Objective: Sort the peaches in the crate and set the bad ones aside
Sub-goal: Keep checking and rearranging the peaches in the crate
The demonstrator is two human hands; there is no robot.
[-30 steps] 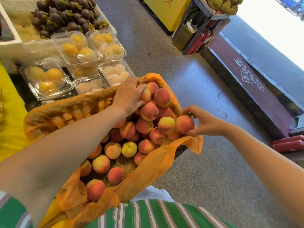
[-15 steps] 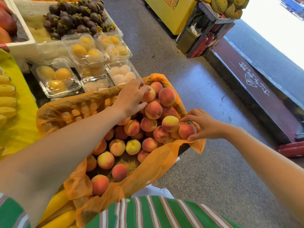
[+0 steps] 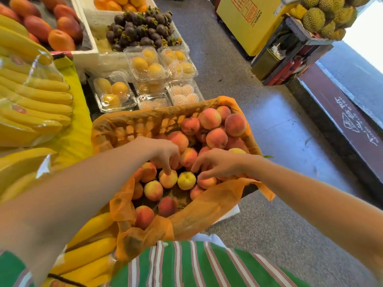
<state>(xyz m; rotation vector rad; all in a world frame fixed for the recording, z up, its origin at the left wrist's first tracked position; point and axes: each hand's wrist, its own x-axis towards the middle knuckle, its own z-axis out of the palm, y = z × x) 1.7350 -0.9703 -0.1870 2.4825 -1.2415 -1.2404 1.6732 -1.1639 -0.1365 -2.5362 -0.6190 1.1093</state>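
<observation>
The person wears a short-sleeved shirt (image 3: 186, 268) of bright green, marked lengthways by groups of narrow stripes, white bands edged and split by thin dull-red lines, which fan slightly across the chest. The left sleeve (image 3: 9, 270) is of the same green cloth with the same white and red stripes and ends high on the left arm (image 3: 83, 193), which is uncovered from there down to the left hand (image 3: 165, 154). The right arm (image 3: 310, 204) is uncovered along all of its visible length, as far as the right hand (image 3: 217, 164), and its sleeve is out of view.
</observation>
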